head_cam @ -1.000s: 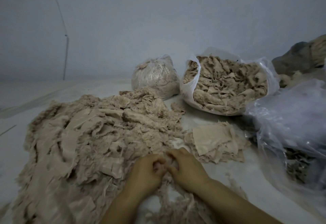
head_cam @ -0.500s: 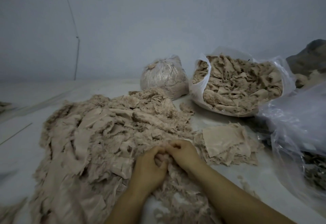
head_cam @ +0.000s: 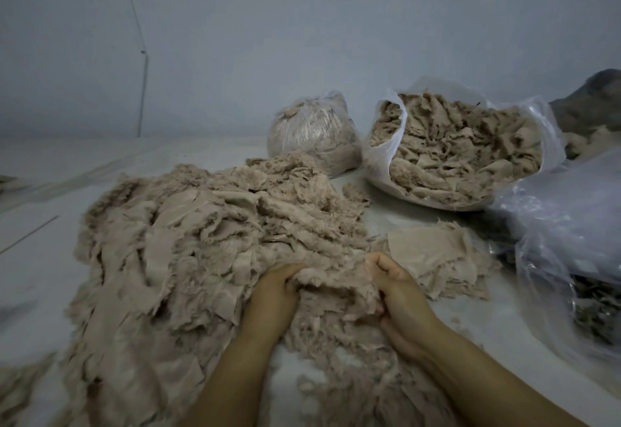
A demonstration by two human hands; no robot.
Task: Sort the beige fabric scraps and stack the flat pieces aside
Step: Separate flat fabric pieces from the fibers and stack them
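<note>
hands [head_cam: 339, 295] gripping scraps [head_cam: 329, 287] (frayed), pile

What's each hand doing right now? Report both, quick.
Left hand: grips fabric scraps from the pile.
Right hand: fingers curled, grips the same scraps.

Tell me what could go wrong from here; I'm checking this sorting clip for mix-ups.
1. Both hands, left hand and right hand, grip one frayed clump at the edge of the big loose pile; pulling may drag neighbouring scraps along.
2. The flat stack lies right beside the right hand, so fluffy bits could spill onto it.
3. The open bag of scraps sits just behind the stack; pieces might get mixed.
</note>
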